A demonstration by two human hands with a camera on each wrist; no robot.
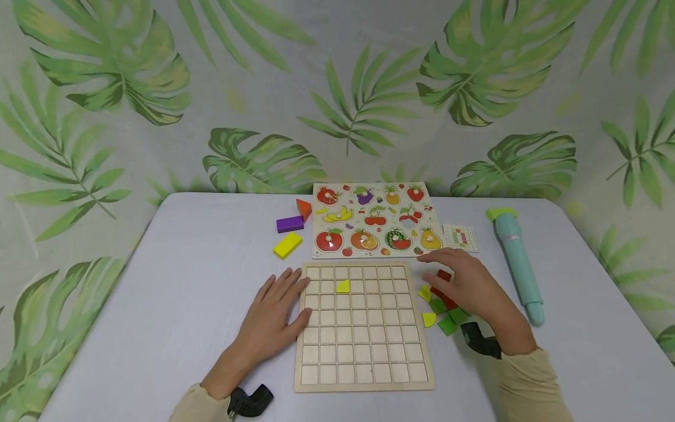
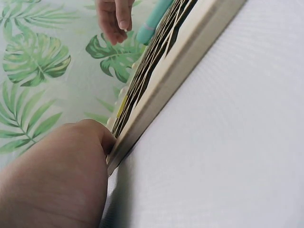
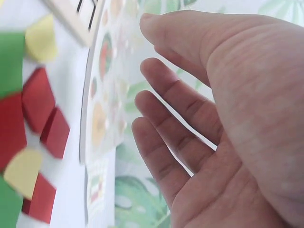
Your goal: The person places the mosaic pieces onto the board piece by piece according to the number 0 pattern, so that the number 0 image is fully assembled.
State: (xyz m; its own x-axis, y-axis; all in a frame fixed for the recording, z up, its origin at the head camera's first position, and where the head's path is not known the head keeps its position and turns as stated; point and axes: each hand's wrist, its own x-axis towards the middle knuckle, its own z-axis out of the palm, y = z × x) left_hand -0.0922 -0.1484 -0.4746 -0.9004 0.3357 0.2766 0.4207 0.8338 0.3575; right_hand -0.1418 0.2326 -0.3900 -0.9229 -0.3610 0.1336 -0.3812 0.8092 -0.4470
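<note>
A wooden grid board (image 1: 364, 351) lies in front of me with one yellow piece (image 1: 343, 286) in a cell near its top left. My left hand (image 1: 295, 298) lies flat, fingers straight, across the board's left edge (image 2: 175, 71). My right hand (image 1: 442, 271) hovers with relaxed, spread fingers (image 3: 166, 109) over a small pile just right of the board and holds nothing. The pile has red pieces (image 1: 443, 275), green pieces (image 1: 447, 325) and yellow pieces (image 1: 429, 319). In the right wrist view the red pieces (image 3: 38, 99) lie below the empty palm.
Behind the grid board lies a fruit puzzle board (image 1: 371, 220), with a small coloured-grid card (image 1: 460, 237) to its right. Purple (image 1: 289, 224), orange (image 1: 303, 208) and yellow (image 1: 287, 245) blocks sit on its left. A teal pen-shaped device (image 1: 517, 264) lies at the right. A leaf-print cloth hangs behind the table.
</note>
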